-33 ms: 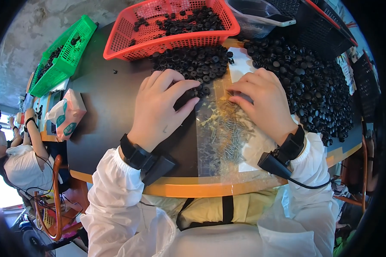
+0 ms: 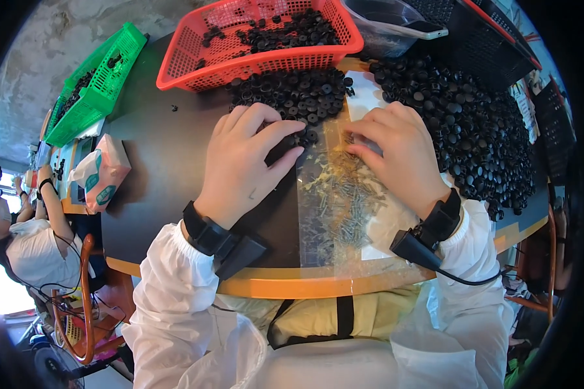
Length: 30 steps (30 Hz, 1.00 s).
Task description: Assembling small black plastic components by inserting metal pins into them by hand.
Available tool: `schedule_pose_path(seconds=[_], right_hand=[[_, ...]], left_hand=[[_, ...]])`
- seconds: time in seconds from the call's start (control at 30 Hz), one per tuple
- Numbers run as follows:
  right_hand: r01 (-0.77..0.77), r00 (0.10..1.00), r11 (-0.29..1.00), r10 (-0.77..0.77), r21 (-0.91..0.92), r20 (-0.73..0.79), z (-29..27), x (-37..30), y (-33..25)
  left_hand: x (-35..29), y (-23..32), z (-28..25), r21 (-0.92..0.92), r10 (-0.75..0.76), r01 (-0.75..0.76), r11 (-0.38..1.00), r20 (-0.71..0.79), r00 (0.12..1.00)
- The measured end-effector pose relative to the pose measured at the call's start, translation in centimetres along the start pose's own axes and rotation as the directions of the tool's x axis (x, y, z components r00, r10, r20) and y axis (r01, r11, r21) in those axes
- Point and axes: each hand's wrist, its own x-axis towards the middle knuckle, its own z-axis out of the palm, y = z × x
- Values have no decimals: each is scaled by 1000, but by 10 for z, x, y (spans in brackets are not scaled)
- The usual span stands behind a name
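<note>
My left hand [image 2: 241, 165] hovers palm down beside a heap of small round black plastic parts [image 2: 292, 91]. Its thumb and index finger are curved and apart, with a black part [image 2: 310, 137] near the index tip; the other fingertips are hidden. Across from it, my right hand [image 2: 396, 154] hangs over the upper end of a scattered pile of thin metal screws [image 2: 350, 211]. Its thumb and index are apart too, and nothing held shows between them. The screws lie on a clear plastic sheet [image 2: 311, 243] with yellowish flakes among them.
A red basket [image 2: 259, 61] of black parts stands at the back. To the right spreads a large heap of black caps [image 2: 474, 129]. A tissue pack [image 2: 110, 172] and a green basket [image 2: 113, 87] are at left, where another person [image 2: 48, 249] sits. A clear tub [image 2: 386, 39] stands behind.
The fingers of both my hands have shifted very slightly, the right thumb and index parting a little. Everything else is the same.
</note>
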Motion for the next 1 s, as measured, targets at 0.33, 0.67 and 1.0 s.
schedule_pose_path(seconds=[0.33,0.67,1.0], right_hand=[[-21,999,999,23,49,-34,4,2,-1],[-444,896,643,322,625,305,-12,0,-15],[-318,943,538,263,781,202,-6,-4,-26]], left_hand=[[0,-5,5,-82,48,-45,996,40,998],[-5,14,2,-388,-22,55,920,91,996],[-7,33,6,-543,-142,153,826,64,988]])
